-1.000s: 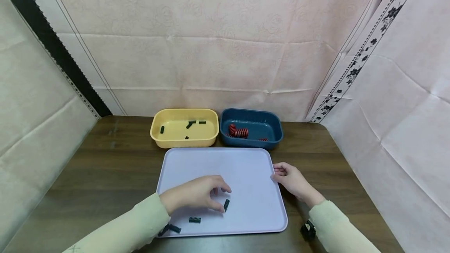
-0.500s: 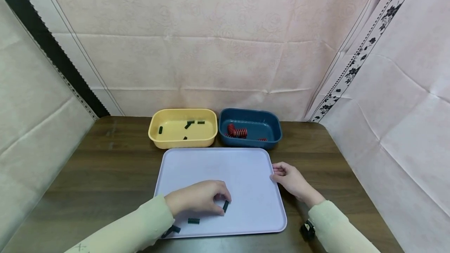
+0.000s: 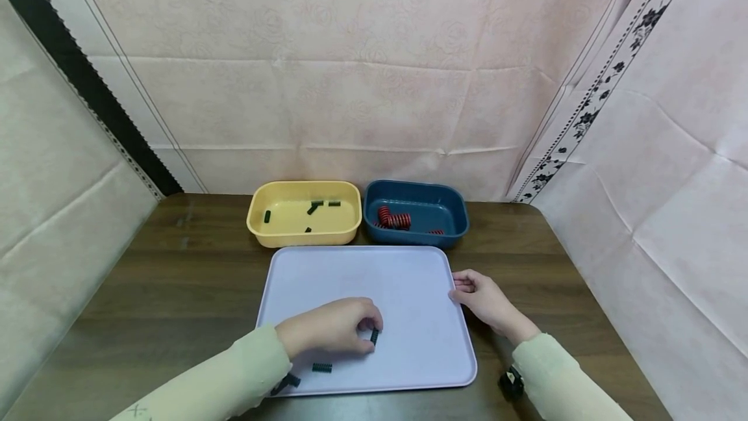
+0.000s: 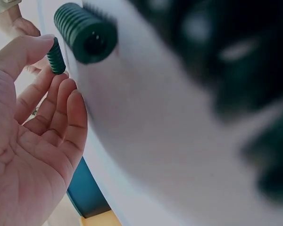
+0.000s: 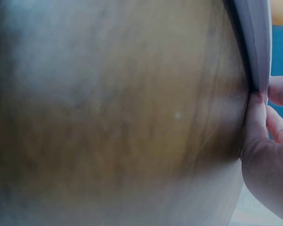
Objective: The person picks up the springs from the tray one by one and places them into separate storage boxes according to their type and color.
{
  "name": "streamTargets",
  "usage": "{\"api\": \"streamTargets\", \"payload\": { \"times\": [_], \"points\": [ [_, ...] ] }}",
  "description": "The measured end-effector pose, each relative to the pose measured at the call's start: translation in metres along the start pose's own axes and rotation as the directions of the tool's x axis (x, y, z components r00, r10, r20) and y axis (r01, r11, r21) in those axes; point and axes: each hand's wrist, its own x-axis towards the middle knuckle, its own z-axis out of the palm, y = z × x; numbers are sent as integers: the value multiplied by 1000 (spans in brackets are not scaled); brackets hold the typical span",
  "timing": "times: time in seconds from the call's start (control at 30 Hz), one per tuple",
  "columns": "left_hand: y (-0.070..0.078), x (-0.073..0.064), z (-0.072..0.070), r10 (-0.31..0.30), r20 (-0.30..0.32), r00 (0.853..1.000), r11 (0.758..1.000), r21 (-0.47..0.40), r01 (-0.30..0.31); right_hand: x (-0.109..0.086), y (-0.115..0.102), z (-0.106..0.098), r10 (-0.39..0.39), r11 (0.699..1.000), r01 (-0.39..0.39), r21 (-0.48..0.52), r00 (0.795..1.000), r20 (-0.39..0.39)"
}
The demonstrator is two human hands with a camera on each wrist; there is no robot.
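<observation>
A dark green coil spring (image 3: 374,336) is pinched between the thumb and index finger of my left hand (image 3: 336,329), over the middle of the pale lilac tray (image 3: 409,317). In the left wrist view that spring (image 4: 56,57) stands between the thumb tip and index finger, the other fingers loosely bent. Another green spring (image 3: 322,367) lies on the tray below this hand. More green springs (image 3: 290,380) sit by the tray's near left corner, partly hidden by the sleeve. My right hand (image 3: 485,301) grips the tray's right rim, thumb and fingers at the edge (image 5: 262,52).
Behind the tray stand a yellow bin (image 3: 304,239) with several green springs and a blue bin (image 3: 438,206) with several red springs. Brown wooden table (image 3: 175,291) extends on both sides. Patterned cloth (image 3: 374,83) hangs behind and at the sides.
My left thumb and fingers have come down and closed round the green spring, which has shifted slightly. The right hand keeps its place at the tray's rim.
</observation>
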Motion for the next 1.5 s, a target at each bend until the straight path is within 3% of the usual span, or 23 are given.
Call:
{"api": "streamTargets", "payload": {
  "times": [0.4, 0.6, 0.73, 0.8, 0.9, 1.03, 1.2, 1.27, 1.4, 1.5],
  "points": [
    [-17, -5, -20, -17, -147, 989, 994, -111, 1, 1, 1, 0, 1, 1000, -1, -3, 1000, 0],
    [-31, -10, -39, -56, -232, 971, 986, -168, 16, 1, 1, 0, 4, 1000, -4, -1, 1000, 3],
    [-40, -13, -55, -86, -311, 947, 980, -196, 25, 1, 1, 0, 2, 1000, -2, 2, 1000, 1],
    [-47, -15, -63, -99, -367, 925, 978, -207, 23, 1, 1, 0, 3, 1000, -3, 0, 1000, 0],
    [-58, -18, -74, -151, -456, 877, 969, -245, 39, 1, 0, 1, 2, 1000, -2, 1, 1000, 0],
    [-73, -23, -89, -242, -551, 799, 945, -319, 66, 1, 0, 0, 0, 1000, 0, 3, 1000, 4],
    [-86, -30, -102, -352, -627, 695, 916, -383, 118, 1, 0, 1, 5, 1000, -5, 6, 1000, 4],
    [-90, -32, -105, -381, -648, 659, 909, -394, 138, 1, 1, 0, 5, 1000, -5, 6, 1000, 2],
    [-95, -35, -111, -416, -675, 609, 897, -413, 156, 1, 1, 0, 8, 1000, -8, 4, 1000, 7],
    [-99, -37, -113, -437, -679, 590, 888, -432, 160, 1, 0, 0, 12, 1000, -12, 1, 1000, 8]
  ]
}}
